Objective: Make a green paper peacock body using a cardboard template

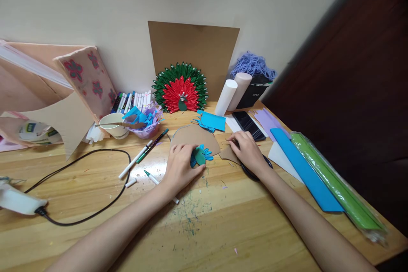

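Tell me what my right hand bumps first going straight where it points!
Your right hand would probably meet the bright-blue paper rectangle first; depth is unclear, so it might graze the rounded brown cardboard.

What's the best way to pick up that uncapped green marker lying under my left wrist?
Pinch the white barrel just behind the bare green nib, coming from above on your left. The uncapped green marker lies on the table and your left wrist hides its middle, so that exposed stretch looks easiest; a grip there should avoid the ink.
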